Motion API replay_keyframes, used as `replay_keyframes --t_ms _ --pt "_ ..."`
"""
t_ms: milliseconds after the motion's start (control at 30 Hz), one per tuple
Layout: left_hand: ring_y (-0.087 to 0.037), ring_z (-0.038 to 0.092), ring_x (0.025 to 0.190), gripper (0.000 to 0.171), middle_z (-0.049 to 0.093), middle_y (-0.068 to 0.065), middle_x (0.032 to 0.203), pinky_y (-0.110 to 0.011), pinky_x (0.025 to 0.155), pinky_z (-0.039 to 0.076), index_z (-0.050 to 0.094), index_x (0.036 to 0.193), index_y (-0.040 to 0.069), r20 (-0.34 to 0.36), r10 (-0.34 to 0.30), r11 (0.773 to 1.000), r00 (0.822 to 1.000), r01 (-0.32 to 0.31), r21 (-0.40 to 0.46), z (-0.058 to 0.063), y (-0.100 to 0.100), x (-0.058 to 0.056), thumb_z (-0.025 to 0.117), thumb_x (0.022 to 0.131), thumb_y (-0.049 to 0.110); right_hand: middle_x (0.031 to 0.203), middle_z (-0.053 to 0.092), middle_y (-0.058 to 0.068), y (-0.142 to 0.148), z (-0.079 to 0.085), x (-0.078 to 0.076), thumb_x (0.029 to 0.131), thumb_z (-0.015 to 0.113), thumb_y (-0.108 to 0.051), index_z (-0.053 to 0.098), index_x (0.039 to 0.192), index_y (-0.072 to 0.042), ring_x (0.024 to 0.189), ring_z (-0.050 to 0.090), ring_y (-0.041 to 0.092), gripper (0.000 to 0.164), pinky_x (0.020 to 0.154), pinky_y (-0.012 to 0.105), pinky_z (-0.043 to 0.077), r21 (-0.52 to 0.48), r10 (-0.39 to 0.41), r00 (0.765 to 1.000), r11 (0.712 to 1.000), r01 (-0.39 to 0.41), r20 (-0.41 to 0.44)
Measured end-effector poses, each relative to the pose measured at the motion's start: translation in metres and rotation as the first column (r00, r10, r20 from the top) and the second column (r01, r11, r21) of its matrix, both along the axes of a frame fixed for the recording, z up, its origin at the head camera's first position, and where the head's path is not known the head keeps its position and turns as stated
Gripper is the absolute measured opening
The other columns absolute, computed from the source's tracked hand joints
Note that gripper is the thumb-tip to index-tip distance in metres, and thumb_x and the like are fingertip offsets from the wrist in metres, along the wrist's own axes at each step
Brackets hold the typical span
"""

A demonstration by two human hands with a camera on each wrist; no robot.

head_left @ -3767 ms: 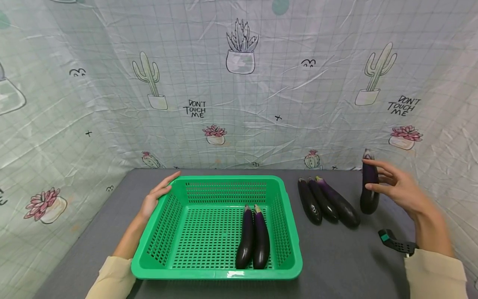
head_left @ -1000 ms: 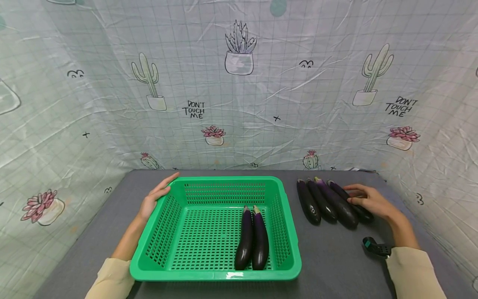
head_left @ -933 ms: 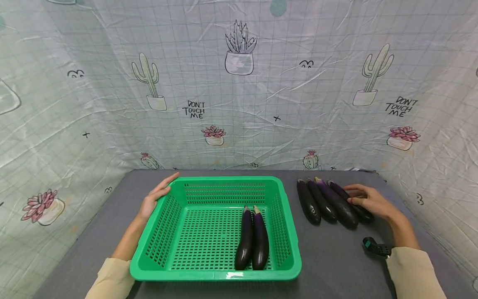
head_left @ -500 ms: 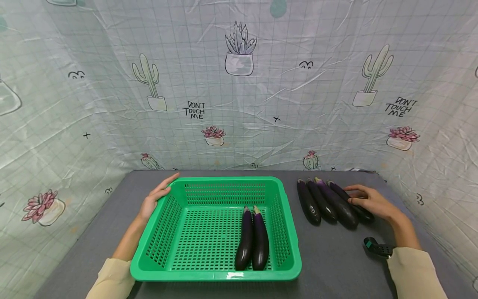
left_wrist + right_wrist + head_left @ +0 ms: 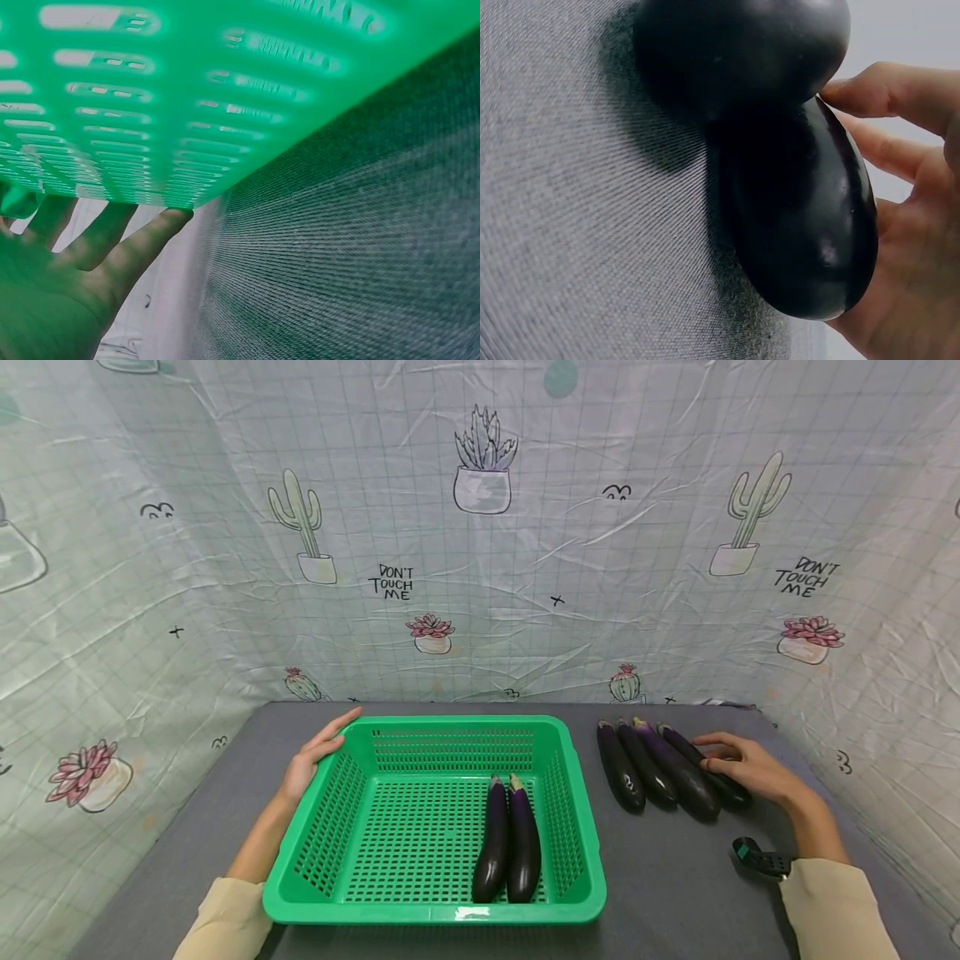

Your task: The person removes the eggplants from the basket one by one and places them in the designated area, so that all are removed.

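Note:
Two eggplants [image 5: 491,843] lie side by side in the right part of a green plastic basket [image 5: 435,912]. My left hand [image 5: 303,764] rests against the basket's left side near the back corner, with straight fingers spread along the outer wall in the left wrist view. Several more eggplants [image 5: 621,768] lie in a slanted row on the table right of the basket. At the row's right end my right hand [image 5: 750,768] holds the last eggplant [image 5: 810,225] between thumb and fingers. That eggplant lies on the table and touches its neighbour [image 5: 742,52].
The grey cloth-covered table [image 5: 675,893] runs back to a hanging sheet [image 5: 555,543] printed with cacti. More of the sheet borders the table on the left and right. A black strap device [image 5: 761,857] sits at my right wrist.
Earlier, my right hand held one eggplant upright at the far right. That eggplant now lies at the row's right end, and the hand has hardly moved for a second. The left hand stays put.

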State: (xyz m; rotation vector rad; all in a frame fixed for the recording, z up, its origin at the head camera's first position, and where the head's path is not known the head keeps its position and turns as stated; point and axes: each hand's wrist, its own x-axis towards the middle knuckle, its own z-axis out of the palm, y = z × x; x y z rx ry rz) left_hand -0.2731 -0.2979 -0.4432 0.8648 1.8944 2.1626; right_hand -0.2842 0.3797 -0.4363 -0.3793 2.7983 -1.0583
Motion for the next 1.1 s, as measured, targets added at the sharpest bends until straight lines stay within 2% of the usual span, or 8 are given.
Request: replay_keyframes --t_ms 167,467,567,667,833,967,1033,1100 --pt "-0.01 0.059 0.134 0.054 0.036 0.016 0.158 -0.026 0.106 0.053 0.001 0.165 -0.001 0.028 -0.026 0.999 0.999 0.025 0.029 -0.001 0.0 -0.002 0.017 0.114 0.008 0.128 0.067 0.029 0.0 0.002 0.001 0.106 0.056 -0.019 0.048 0.148 0.005 0.102 0.063 -0.002 0.049 0.087 0.041 0.056 -0.007 0.007 1.0 1.0 -0.007 0.009" --pt "-0.007 0.061 0.131 0.055 0.04 0.016 0.157 -0.026 0.106 0.053 0.0 0.165 -0.002 0.03 -0.044 0.998 0.999 0.042 0.051 -0.002 0.001 -0.002 0.016 0.114 0.007 0.129 0.065 0.033 -0.002 0.01 0.003 0.106 0.055 -0.014 0.049 0.145 0.008 0.114 0.067 0.039 0.046 0.085 0.043 0.057 0.03 -0.01 1.0 0.999 0.01 -0.006" --pt "-0.007 0.061 0.13 0.054 0.04 0.016 0.158 -0.026 0.106 0.053 0.0 0.165 -0.002 0.027 -0.043 0.998 0.999 0.042 0.047 -0.002 0.001 -0.002 0.016 0.114 0.007 0.13 0.062 0.038 -0.004 0.016 0.004 0.106 0.053 -0.013 0.047 0.145 0.01 0.118 0.063 0.052 0.045 0.085 0.052 0.058 0.034 -0.008 1.0 0.999 0.009 -0.026" --pt "-0.007 0.061 0.13 0.054 0.038 0.016 0.158 -0.026 0.106 0.053 0.001 0.165 -0.002 0.022 -0.036 0.999 0.999 0.035 0.034 -0.001 0.001 -0.002 0.016 0.114 0.007 0.133 0.059 0.04 -0.008 0.024 0.005 0.107 0.051 -0.012 0.046 0.146 0.01 0.119 0.061 0.056 0.045 0.086 0.057 0.059 0.031 0.003 0.999 1.0 -0.002 -0.047" --pt "-0.007 0.061 0.13 0.054 0.037 0.016 0.158 -0.026 0.105 0.054 0.002 0.165 -0.002 0.015 -0.023 1.0 1.0 0.022 0.02 -0.001 0.001 -0.002 0.016 0.114 0.007 0.135 0.056 0.04 -0.019 0.038 0.009 0.108 0.052 -0.013 0.047 0.147 0.008 0.119 0.061 0.057 0.044 0.084 0.052 0.06 0.012 0.024 0.994 1.0 -0.023 -0.107" --pt "-0.009 0.059 0.134 0.054 0.038 0.016 0.158 -0.026 0.106 0.053 0.003 0.165 -0.001 0.019 -0.019 1.0 1.0 0.019 0.02 -0.002 0.0 -0.002 0.017 0.114 0.008 0.138 0.057 0.035 -0.03 0.052 0.013 0.109 0.053 -0.019 0.049 0.148 0.004 0.119 0.062 0.053 0.045 0.082 0.041 0.06 0.007 0.027 0.987 1.0 -0.026 -0.159" --pt "-0.011 0.058 0.136 0.054 0.038 0.016 0.158 -0.026 0.107 0.052 0.002 0.166 -0.001 0.023 -0.023 0.999 0.999 0.023 0.024 -0.002 0.0 -0.003 0.017 0.114 0.008 0.14 0.057 0.032 -0.037 0.059 0.016 0.109 0.053 -0.023 0.049 0.149 0.001 0.118 0.065 0.044 0.046 0.082 0.035 0.059 0.003 0.022 0.984 1.0 -0.021 -0.175" --pt "-0.012 0.057 0.137 0.055 0.039 0.016 0.158 -0.027 0.108 0.052 0.002 0.166 0.001 0.035 -0.027 0.999 0.999 0.026 0.033 -0.003 0.0 -0.003 0.017 0.114 0.009 0.142 0.057 0.029 -0.043 0.066 0.019 0.11 0.053 -0.026 0.048 0.151 -0.002 0.115 0.068 0.026 0.048 0.081 0.028 0.058 -0.007 0.015 0.982 1.0 -0.016 -0.187"
